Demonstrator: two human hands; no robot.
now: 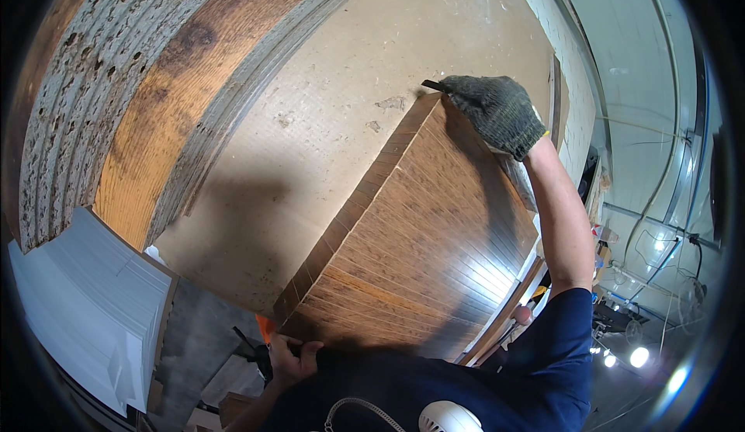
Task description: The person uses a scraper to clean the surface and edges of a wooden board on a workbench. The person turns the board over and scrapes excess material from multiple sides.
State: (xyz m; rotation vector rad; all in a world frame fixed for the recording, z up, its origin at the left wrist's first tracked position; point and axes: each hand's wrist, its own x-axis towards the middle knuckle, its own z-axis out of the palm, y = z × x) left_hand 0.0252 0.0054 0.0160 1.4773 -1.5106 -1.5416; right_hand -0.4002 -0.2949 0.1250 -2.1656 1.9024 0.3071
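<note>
A thick slab of brown wood-grain strips (419,238) lies at an angle before me, its seams running across the top and down the long side. My right hand (497,114), in a dark grey-green knit glove, is closed at the slab's far corner. From its fingertips sticks a short, thin black strip (433,85). At the near left corner is my left hand (291,358), bare and with its fingers curled. Just beside it show an orange piece (265,326) and a dark object (260,360). What the left fingers grip is hidden.
Beneath the slab is a tan, stained board surface (310,121). Stacked grey layered boards (116,59) and an orange-brown plank (178,75) stand at the left. White panels (93,300) lie at the lower left. Cables hang along the pale wall (636,106) at the right.
</note>
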